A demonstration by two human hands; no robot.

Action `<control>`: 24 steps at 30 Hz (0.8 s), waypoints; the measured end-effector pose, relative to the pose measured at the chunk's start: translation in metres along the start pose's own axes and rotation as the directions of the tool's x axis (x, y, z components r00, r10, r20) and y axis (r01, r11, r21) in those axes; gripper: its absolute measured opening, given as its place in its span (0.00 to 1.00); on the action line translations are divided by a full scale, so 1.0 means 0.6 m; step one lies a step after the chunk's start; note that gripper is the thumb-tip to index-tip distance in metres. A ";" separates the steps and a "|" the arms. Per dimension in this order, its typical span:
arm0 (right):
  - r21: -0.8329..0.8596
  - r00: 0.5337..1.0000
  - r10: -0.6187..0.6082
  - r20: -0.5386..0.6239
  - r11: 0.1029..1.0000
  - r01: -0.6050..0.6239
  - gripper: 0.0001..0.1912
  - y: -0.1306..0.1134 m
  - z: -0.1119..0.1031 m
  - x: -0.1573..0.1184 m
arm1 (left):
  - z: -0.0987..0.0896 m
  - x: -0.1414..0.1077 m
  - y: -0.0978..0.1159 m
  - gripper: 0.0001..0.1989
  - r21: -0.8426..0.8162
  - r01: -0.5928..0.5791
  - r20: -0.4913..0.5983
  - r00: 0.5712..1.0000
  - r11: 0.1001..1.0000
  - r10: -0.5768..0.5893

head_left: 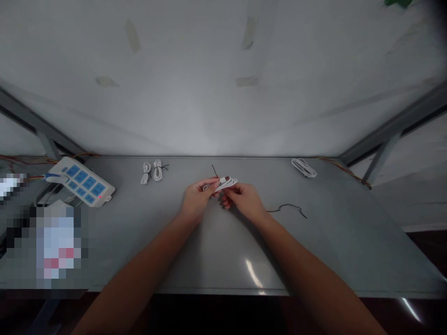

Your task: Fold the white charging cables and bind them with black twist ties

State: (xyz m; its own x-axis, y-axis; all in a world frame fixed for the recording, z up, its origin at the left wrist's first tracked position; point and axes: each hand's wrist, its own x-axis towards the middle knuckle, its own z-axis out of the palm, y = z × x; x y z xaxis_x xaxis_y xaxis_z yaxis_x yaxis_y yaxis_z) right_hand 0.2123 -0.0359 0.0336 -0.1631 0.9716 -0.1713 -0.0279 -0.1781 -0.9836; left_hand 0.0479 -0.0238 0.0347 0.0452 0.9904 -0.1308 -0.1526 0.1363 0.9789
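Observation:
A coiled white cable point(228, 183) is held between my two hands above the middle of the grey table. My left hand point(197, 197) is closed round its left end, with the thumb on top. At the cable's right end, my right hand point(242, 197) pinches it from below. A thin black tie point(214, 171) sticks up beside my left fingers; how far it wraps the coil is hidden. Another black tie point(288, 206) lies loose on the table, right of my right wrist.
Two tied white cable bundles point(145, 173) lie at the back left. A coiled white cable without a visible tie point(303, 168) rests at the back right. The power strip point(84, 181) with blue sockets sits at the left, behind a blurred-out patch. A white wall point(209, 116) rises behind the table point(230, 260).

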 end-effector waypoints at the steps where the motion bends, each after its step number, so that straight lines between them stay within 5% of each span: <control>1: -0.008 1.000 -0.007 -0.010 1.000 0.007 0.12 0.000 0.001 0.000 | 0.000 0.000 -0.001 0.15 -0.004 -0.002 -0.002 1.000 1.000 0.002; 6: -0.210 0.995 -0.097 -0.035 0.974 0.087 0.11 0.005 0.002 -0.005 | -0.001 0.002 -0.003 0.15 -0.006 -0.017 -0.036 0.999 1.000 0.017; 13: -0.537 0.962 -0.271 -0.013 0.813 0.222 0.12 -0.009 0.004 -0.018 | -0.002 0.001 0.004 0.14 0.009 -0.020 -0.030 0.999 1.000 0.020; 24: -0.728 0.910 -0.407 0.076 0.601 0.330 0.09 -0.007 -0.001 -0.018 | -0.015 0.011 0.010 0.13 0.134 0.018 -0.162 0.987 0.991 0.004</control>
State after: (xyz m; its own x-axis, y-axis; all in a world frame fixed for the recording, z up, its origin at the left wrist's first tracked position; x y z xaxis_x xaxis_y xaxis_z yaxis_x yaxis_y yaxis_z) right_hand 0.2149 -0.0455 0.0394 -0.2124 0.9451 0.2485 0.6471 0.3266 -0.6889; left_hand 0.0382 -0.0160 0.0382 -0.1158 0.9818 -0.1508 -0.0180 0.1497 0.9886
